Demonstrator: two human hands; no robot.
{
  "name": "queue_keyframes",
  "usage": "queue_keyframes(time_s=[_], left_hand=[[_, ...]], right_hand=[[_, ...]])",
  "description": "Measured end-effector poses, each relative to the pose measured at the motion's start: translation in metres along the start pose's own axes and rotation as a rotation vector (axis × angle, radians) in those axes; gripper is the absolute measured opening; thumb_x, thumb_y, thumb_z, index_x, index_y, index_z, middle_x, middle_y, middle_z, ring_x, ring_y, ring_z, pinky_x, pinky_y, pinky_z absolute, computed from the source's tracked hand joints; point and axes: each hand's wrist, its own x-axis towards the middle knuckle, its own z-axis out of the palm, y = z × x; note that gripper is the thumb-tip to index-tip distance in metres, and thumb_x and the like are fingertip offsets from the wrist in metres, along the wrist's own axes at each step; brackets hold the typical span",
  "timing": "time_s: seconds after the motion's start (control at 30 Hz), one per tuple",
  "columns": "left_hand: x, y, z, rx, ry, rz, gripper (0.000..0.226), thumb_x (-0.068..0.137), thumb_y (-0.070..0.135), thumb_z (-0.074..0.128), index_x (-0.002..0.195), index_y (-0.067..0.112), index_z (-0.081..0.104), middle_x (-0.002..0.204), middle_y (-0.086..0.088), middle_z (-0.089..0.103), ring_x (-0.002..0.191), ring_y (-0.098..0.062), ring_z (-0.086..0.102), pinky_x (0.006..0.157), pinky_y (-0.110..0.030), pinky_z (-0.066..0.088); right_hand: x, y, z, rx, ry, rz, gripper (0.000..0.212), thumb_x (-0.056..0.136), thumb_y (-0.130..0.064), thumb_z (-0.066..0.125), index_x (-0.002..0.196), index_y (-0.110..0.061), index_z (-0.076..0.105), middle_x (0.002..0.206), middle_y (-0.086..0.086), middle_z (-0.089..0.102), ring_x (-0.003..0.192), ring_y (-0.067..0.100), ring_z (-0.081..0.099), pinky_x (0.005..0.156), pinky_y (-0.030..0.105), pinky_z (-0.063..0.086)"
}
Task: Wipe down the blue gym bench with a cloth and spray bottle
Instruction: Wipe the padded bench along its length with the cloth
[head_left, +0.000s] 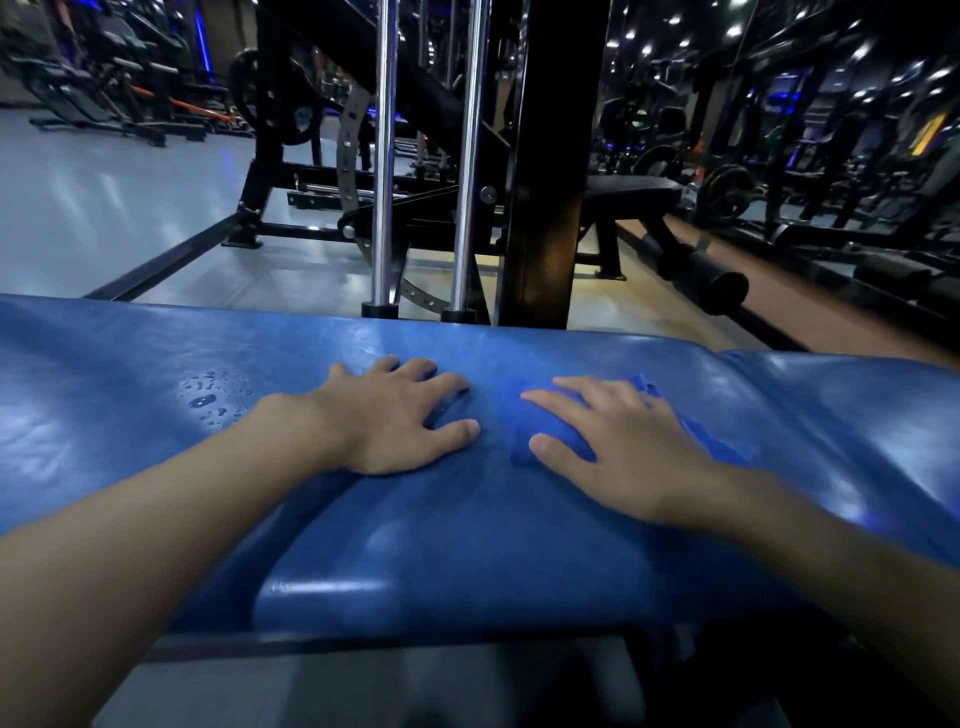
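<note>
The blue gym bench (130, 374) runs across the whole view in front of me, its padded surface shiny. A patch of spray droplets (208, 397) lies on it to the left of my hands. My left hand (395, 415) rests flat on the pad, palm down, fingers spread, holding nothing. My right hand (618, 441) presses flat on a folded blue cloth (535, 421), which shows under the fingers and pokes out behind the wrist. The two hands lie side by side, a small gap apart. No spray bottle is in view.
Directly behind the bench stand two chrome guide rods (384, 156) and a thick black upright post (550, 171). A black flat bench (634, 189) and weight plates sit at the back right. Grey floor (104, 208) stretches to the left, with more machines at the far left.
</note>
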Motion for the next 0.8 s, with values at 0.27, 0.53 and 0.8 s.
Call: queue_keyframes(time_s=[0.27, 0.53, 0.8], left_hand=[[-0.010, 0.000, -0.002, -0.042, 0.048, -0.010, 0.064, 0.090, 0.077, 0.022, 0.148, 0.050, 0.020, 0.163, 0.009, 0.018, 0.151, -0.020, 0.013, 0.114, -0.061, 0.018], [-0.016, -0.013, 0.000, 0.010, -0.031, -0.016, 0.065, 0.086, 0.081, 0.018, 0.147, 0.057, 0.013, 0.162, 0.009, 0.016, 0.151, -0.020, 0.010, 0.112, -0.059, 0.021], [-0.013, -0.013, 0.005, 0.067, 0.003, 0.018, 0.070, 0.081, 0.082, 0.010, 0.146, 0.056, 0.009, 0.155, 0.008, 0.020, 0.144, -0.022, 0.018, 0.104, -0.057, 0.028]], right_hand=[[-0.086, -0.004, -0.011, -0.065, -0.062, -0.095, 0.082, 0.064, -0.084, -0.024, 0.142, -0.061, -0.011, 0.160, -0.022, -0.007, 0.149, 0.012, -0.009, 0.119, 0.050, -0.002], [-0.033, -0.001, -0.007, 0.012, -0.013, -0.082, 0.072, 0.076, -0.077, 0.003, 0.144, -0.059, 0.017, 0.153, -0.024, 0.021, 0.140, 0.006, 0.017, 0.116, 0.047, 0.014], [0.103, 0.017, 0.007, 0.018, 0.038, 0.042, 0.053, 0.091, -0.069, 0.019, 0.141, -0.056, 0.025, 0.149, -0.017, 0.029, 0.136, 0.020, 0.028, 0.108, 0.059, 0.022]])
